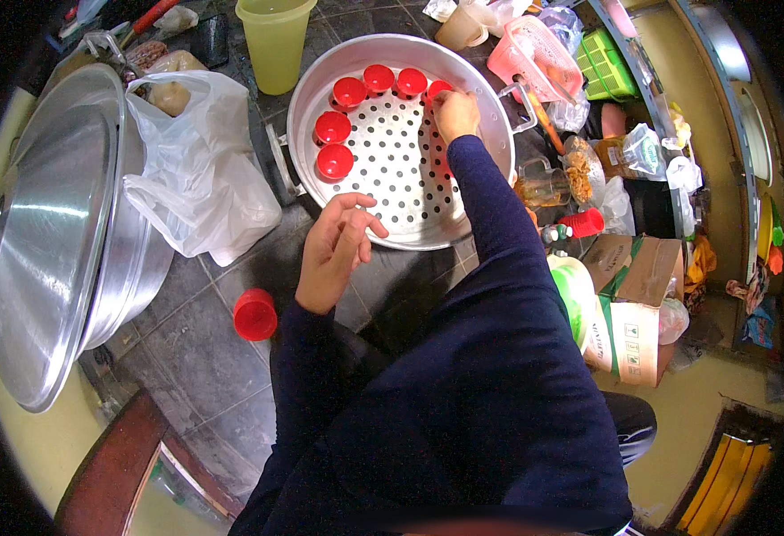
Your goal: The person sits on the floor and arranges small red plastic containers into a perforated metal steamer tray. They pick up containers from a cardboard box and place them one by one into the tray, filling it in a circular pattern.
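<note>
A round aluminium steamer pan [392, 244] with a perforated base lies before me. Along its inner wall several small red plastic cups [333, 127] stand in an arc. My right hand [457, 115] reaches to the far right of the pan, its fingers gripping a red cup [438, 87] there. Part of another red thing shows beside my right sleeve, mostly hidden by it. Over the pan's near left rim, my left hand [342, 248] holds nothing, with its fingers bent and apart. On the floor to its lower left is a red cup or stack of cups [255, 315].
A white plastic bag [204, 167] and a large lidded aluminium pot [57, 214] flank the pan's left. Beyond it stands a yellow-green plastic container [275, 50]. At right are a pink basket [532, 57], a glass mug [543, 184], more red cups [583, 222] and a cardboard box [633, 301].
</note>
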{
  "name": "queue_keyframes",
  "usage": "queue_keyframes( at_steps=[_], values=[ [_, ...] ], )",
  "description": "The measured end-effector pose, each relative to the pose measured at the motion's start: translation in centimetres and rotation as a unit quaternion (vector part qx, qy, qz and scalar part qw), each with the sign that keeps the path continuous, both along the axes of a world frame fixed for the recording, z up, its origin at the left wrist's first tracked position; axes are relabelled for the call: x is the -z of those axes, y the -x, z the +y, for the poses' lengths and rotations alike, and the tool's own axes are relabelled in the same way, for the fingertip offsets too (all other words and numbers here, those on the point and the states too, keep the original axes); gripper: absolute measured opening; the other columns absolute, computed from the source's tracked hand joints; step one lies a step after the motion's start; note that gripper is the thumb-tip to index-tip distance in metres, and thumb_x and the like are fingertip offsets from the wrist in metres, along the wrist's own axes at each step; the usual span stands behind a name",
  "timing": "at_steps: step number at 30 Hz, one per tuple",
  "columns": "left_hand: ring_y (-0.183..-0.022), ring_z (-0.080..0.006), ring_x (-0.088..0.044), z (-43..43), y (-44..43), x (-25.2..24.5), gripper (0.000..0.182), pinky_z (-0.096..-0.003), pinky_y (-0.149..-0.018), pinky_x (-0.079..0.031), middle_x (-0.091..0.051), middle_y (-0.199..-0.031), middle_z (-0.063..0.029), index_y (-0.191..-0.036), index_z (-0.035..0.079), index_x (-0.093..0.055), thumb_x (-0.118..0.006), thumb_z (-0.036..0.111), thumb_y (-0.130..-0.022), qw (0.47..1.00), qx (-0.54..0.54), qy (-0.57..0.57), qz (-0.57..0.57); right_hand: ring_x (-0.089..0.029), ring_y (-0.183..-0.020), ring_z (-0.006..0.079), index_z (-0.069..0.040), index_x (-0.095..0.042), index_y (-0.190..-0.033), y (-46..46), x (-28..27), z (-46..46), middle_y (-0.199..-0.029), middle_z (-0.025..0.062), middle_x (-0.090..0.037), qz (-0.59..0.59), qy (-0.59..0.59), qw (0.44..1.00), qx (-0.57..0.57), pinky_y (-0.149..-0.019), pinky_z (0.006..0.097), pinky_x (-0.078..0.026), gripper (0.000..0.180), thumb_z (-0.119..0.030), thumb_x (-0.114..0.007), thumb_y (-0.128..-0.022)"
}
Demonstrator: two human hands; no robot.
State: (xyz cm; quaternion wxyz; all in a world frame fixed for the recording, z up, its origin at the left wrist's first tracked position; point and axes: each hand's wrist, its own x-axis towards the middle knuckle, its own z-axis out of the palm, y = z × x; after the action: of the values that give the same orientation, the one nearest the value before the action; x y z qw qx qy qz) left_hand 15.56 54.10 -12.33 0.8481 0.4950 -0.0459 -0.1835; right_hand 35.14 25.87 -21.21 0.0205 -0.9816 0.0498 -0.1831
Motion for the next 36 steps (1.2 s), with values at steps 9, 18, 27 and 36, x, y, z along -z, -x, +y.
queue_keyframes(
  at_steps=[9,18,27,36],
  values=[
    [-0.062,-0.0049,-0.047,0.1,0.0,-0.1,0.042,-0.0168,-0.054,-0.036,-0.059,-0.089,-0.0083,-0.119,0.001,-0.045,-0.036,0.036,-0.099,0.998,0.012,-0.054,-0.030,-0.064,-0.076,0.0322,-0.010,-0.072,-0.088,0.9,-2.2,-1.4,-0.080,0.0132,-0.068,-0.126,-0.119,0.984,0.042,-0.076,0.0412,-0.049,0.020,-0.026,-0.065,-0.079],
    [-0.062,-0.0020,-0.043,0.1,0.2,0.0,0.032,-0.0156,-0.053,-0.031,-0.059,-0.087,-0.0035,-0.117,0.003,-0.049,-0.045,0.029,-0.098,1.000,-0.001,-0.004,-0.008,-0.059,-0.089,0.0312,-0.018,-0.073,-0.082,1.2,0.2,-0.1,-0.076,0.0095,-0.067,0.022,0.022,0.999,-0.027,-0.078,0.0438,-0.049,0.016,-0.017,-0.058,-0.075],
    [-0.063,-0.0019,-0.043,0.2,0.1,-0.3,0.031,-0.0158,-0.054,-0.032,-0.059,-0.087,-0.0036,-0.117,0.004,-0.049,-0.045,0.028,-0.097,1.000,-0.001,-0.011,0.000,-0.060,-0.090,0.0333,-0.017,-0.072,-0.088,-0.2,-0.8,-1.7,-0.085,0.0123,-0.068,0.001,-0.007,1.000,-0.018,-0.080,0.0419,-0.049,0.013,-0.021,-0.063,-0.079],
    [-0.062,-0.0018,-0.043,0.1,0.2,-0.3,0.032,-0.0158,-0.055,-0.033,-0.060,-0.087,-0.0045,-0.117,0.002,-0.049,-0.047,0.027,-0.096,1.000,-0.001,-0.018,-0.007,-0.061,-0.083,0.0322,-0.017,-0.073,-0.087,1.3,-1.2,-0.9,-0.079,0.0108,-0.068,-0.066,0.006,0.997,-0.050,-0.077,0.0421,-0.051,0.013,-0.022,-0.064,-0.078]
  ],
)
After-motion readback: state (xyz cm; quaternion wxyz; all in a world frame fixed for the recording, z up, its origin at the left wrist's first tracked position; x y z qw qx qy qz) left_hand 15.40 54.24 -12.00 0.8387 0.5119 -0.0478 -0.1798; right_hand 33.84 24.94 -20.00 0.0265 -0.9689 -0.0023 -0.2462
